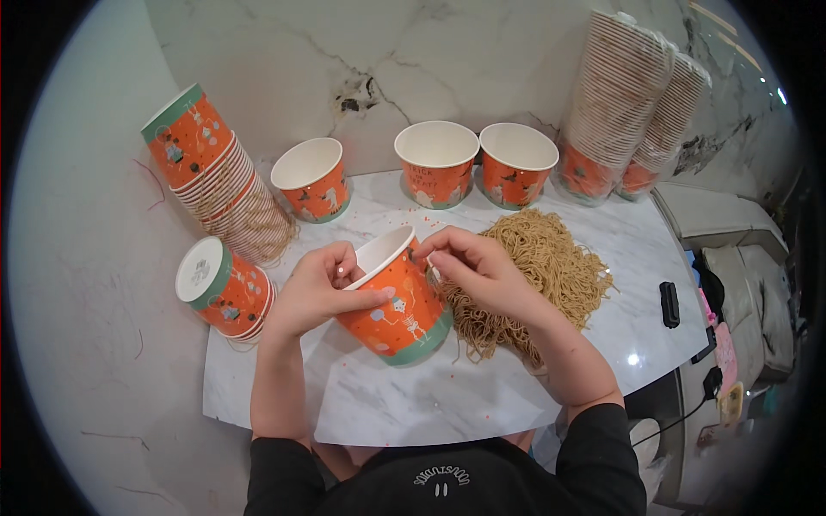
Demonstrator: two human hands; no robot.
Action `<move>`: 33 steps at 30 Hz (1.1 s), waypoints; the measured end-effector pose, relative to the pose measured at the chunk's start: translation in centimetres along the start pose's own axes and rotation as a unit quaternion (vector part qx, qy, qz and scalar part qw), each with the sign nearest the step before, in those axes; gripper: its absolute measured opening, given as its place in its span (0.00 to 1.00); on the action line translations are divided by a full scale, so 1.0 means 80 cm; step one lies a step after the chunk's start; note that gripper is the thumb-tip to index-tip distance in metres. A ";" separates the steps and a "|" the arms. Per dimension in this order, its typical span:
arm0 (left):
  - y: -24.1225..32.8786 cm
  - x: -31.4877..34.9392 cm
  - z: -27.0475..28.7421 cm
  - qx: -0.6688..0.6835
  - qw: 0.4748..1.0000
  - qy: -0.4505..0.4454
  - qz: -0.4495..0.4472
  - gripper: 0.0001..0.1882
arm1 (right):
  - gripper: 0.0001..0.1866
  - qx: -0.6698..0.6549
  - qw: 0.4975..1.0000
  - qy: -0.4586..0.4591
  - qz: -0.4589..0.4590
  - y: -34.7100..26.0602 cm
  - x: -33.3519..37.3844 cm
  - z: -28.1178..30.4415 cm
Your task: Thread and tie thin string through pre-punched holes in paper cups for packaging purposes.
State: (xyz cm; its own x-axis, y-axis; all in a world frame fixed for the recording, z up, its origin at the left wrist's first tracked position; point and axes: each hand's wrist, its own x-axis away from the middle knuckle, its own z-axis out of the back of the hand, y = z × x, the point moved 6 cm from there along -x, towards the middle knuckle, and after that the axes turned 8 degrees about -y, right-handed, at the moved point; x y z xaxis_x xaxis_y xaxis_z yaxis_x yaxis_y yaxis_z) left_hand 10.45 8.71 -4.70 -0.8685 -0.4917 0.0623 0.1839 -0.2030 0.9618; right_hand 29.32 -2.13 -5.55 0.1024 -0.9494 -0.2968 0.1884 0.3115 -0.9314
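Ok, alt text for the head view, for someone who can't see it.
The left hand holds a tilted orange and green cup by its rim, while the right hand is at the rim's right side, beside a heap of tan strands on a marbled table. Three open cups stand behind, with cup stacks at left and wrapped stacks at right.

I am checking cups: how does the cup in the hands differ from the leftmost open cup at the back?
The held cup tilts; the back cup stands upright. The left hand grips the held cup; no hand touches the back cup. Both are orange, white inside, green near the base.
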 end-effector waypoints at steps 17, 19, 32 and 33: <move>0.057 0.032 -0.065 -0.025 0.987 -0.012 -0.158 0.21 | 0.07 -0.081 0.997 -0.013 0.006 -0.046 0.025 -0.011; 0.047 0.036 -0.064 -0.052 0.988 -0.016 -0.142 0.20 | 0.07 -0.050 0.999 -0.007 0.012 -0.049 0.025 -0.012; 0.023 0.013 -0.074 0.153 0.985 -0.029 -0.072 0.11 | 0.06 0.073 0.989 0.050 0.122 -0.070 0.024 -0.015; 0.022 0.013 -0.068 0.154 0.985 -0.029 -0.071 0.11 | 0.06 0.107 0.989 0.047 0.095 -0.070 0.025 -0.012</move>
State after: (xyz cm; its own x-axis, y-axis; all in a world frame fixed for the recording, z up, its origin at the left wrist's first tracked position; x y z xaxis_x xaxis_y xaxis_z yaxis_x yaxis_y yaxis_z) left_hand 12.36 3.22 -4.39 -0.9016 -0.4264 -0.0731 -0.0828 0.0042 0.9966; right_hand 27.56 -5.80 -1.11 0.0672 -0.8694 -0.4895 0.3785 0.4761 -0.7938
